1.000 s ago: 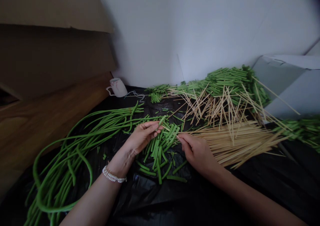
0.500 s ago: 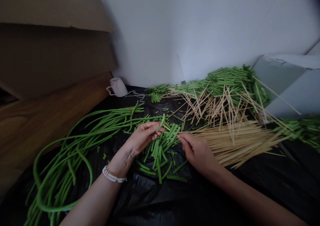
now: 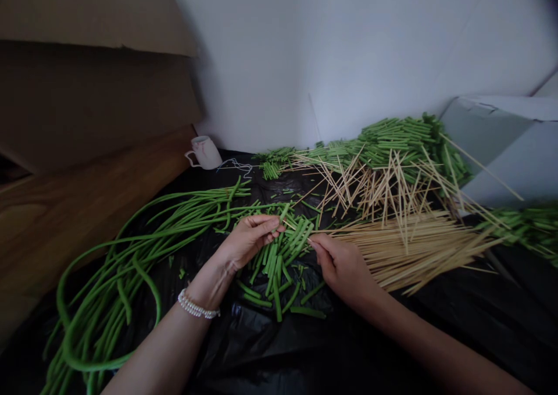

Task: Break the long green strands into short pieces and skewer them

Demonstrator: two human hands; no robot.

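Observation:
My left hand pinches a short cut green bean piece between thumb and fingers, above a small heap of cut bean pieces on black plastic sheeting. My right hand is closed on the near end of a thin bamboo skewer that points toward the bean piece. A pearl bracelet is on my left wrist. A loose pile of bamboo skewers lies just right of my right hand.
Long uncut green beans curl across the left of the sheeting. Skewered beans are stacked at the back right and far right. A white mug stands by the wall. Cardboard rises at left, a grey box at right.
Both hands stay almost in place. The bean piece in my left fingers shifts slightly against the skewer tip; nothing else moved.

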